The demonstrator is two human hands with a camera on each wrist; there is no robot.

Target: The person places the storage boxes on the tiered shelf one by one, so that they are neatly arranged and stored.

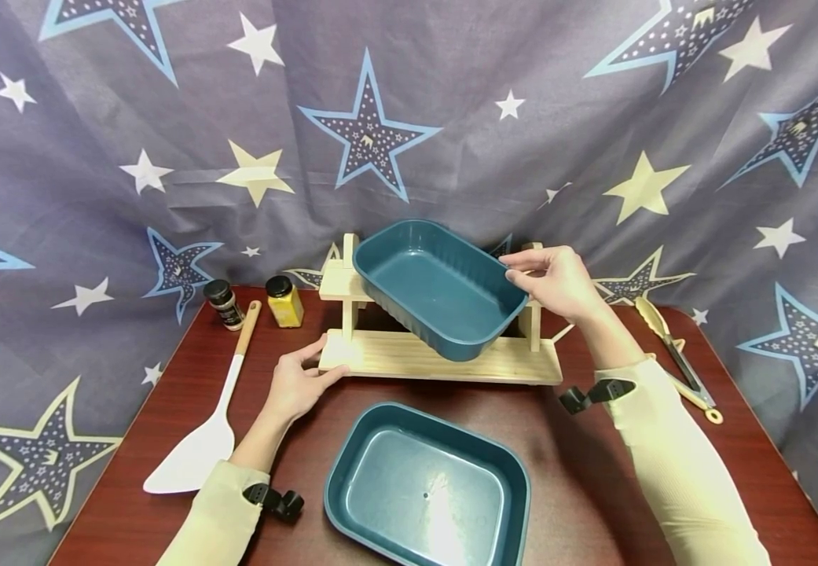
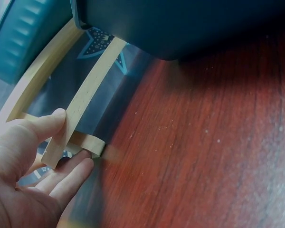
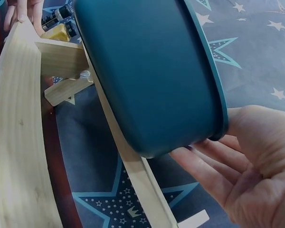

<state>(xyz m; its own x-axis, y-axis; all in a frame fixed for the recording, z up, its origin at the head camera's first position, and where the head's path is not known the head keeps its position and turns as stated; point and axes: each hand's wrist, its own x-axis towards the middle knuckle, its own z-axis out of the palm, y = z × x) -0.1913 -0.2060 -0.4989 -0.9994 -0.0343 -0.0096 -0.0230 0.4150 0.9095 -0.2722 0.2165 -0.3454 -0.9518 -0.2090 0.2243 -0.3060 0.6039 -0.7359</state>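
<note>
A light wooden rack (image 1: 437,355) stands mid-table. A deep teal tray (image 1: 437,287) leans tilted on it, open side toward me. My right hand (image 1: 522,271) grips the tray's right rim, with its fingers (image 3: 204,166) spread under the tray's (image 3: 152,71) base. My left hand (image 1: 320,365) holds the left end of the rack's base board. Its thumb lies on top of the rack's (image 2: 92,76) wood and its fingers (image 2: 71,178) below it. A second teal tray (image 1: 426,487) lies flat and empty on the table in front.
On the dark red table (image 1: 578,472), a white spatula with a wooden handle (image 1: 203,440) lies at the left. Two spice jars (image 1: 223,303) (image 1: 284,300) stand at the back left. Tongs (image 1: 677,358) lie at the right. A star-printed cloth hangs behind.
</note>
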